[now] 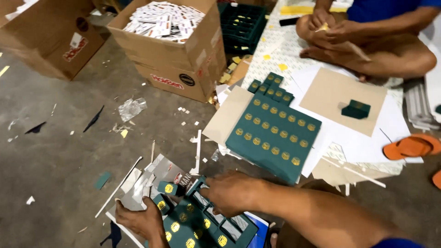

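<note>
Green box batch [202,225] worked at the floor's near edge.
Its left rim is gripped by the left hand [140,219]; the right hand [229,193] is pressed flat, fingers curled.

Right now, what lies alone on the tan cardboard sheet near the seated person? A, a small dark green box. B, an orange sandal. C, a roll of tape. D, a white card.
A: a small dark green box sits by itself on the tan cardboard sheet, while the orange sandal lies off it to the right.
</note>
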